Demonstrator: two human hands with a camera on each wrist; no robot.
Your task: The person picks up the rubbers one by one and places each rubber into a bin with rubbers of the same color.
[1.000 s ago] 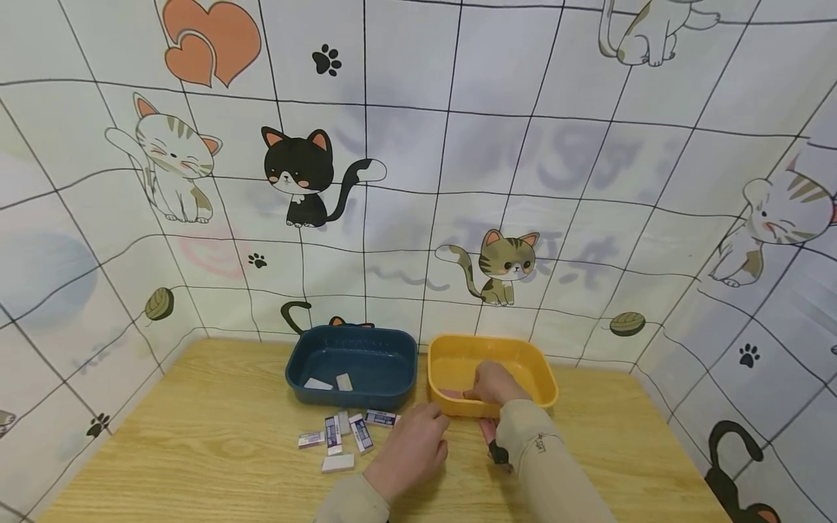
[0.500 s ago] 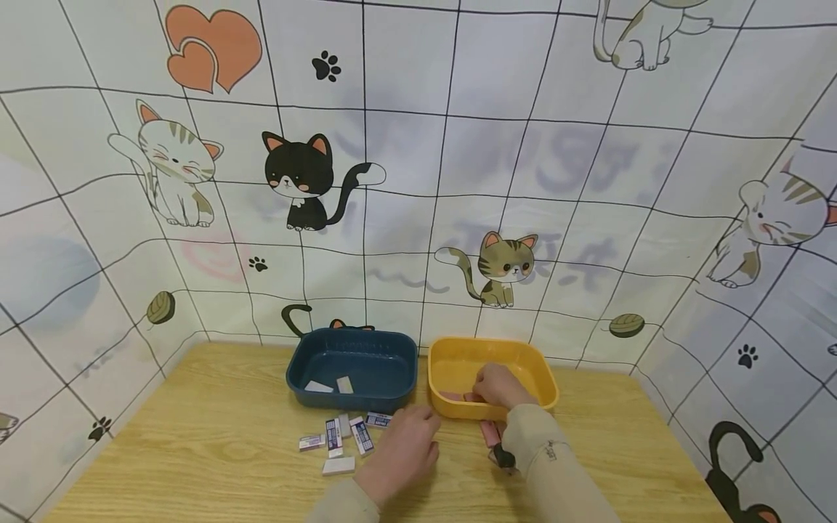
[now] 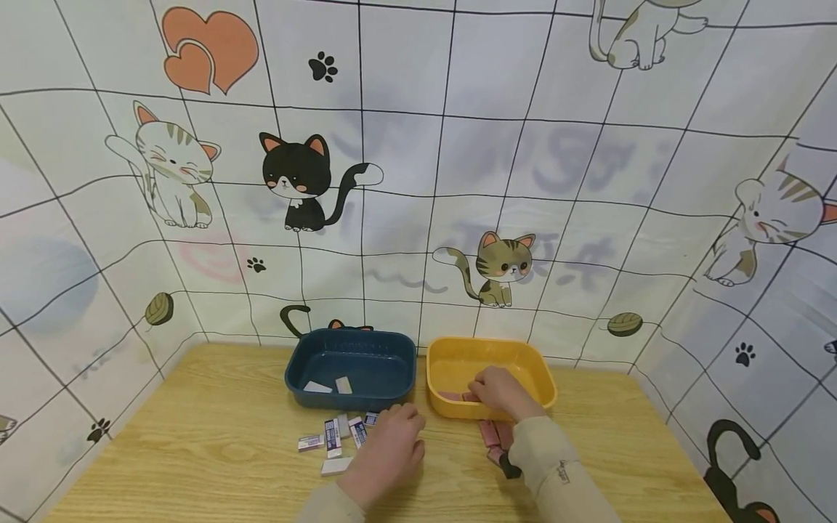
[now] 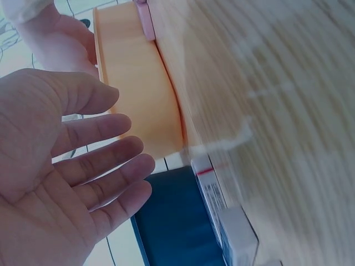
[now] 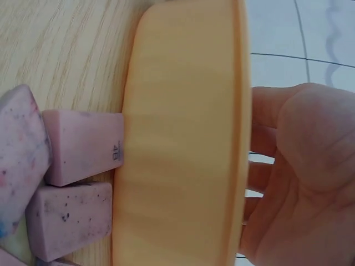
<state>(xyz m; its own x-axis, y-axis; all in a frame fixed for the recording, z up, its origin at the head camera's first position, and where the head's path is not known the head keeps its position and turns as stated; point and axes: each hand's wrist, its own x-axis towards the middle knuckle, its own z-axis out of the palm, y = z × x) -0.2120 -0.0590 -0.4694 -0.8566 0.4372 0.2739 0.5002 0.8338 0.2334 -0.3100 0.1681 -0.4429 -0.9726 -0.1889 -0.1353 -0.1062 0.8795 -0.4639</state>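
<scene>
My left hand point(image 3: 387, 454) hovers over the tabletop, right of a group of white erasers point(image 3: 333, 438), some in blue printed sleeves. Its fingers are relaxed and spread in the left wrist view, with nothing in the palm. My right hand point(image 3: 500, 390) reaches over the front rim into the yellow tray point(image 3: 549, 396). A pink eraser point(image 3: 469, 397) lies by its fingertips and another pink eraser point(image 3: 450, 396) lies to the left. The tray wall hides those fingertips in the right wrist view. Several pink erasers point(image 5: 83, 145) lie on the table before the tray, some smudged.
A dark blue tray point(image 3: 353, 402) stands left of the yellow one, with two white erasers point(image 3: 343, 385) inside. A black piece point(image 3: 510, 467) lies by the pink erasers under my right sleeve. A cat-patterned sheet point(image 3: 392, 218) rises behind the wooden table point(image 3: 196, 436).
My left hand has drifted left and slightly nearer, toward the white erasers. My right hand has drawn back slightly within the yellow tray, and more of the pink eraser at its fingertips shows.
</scene>
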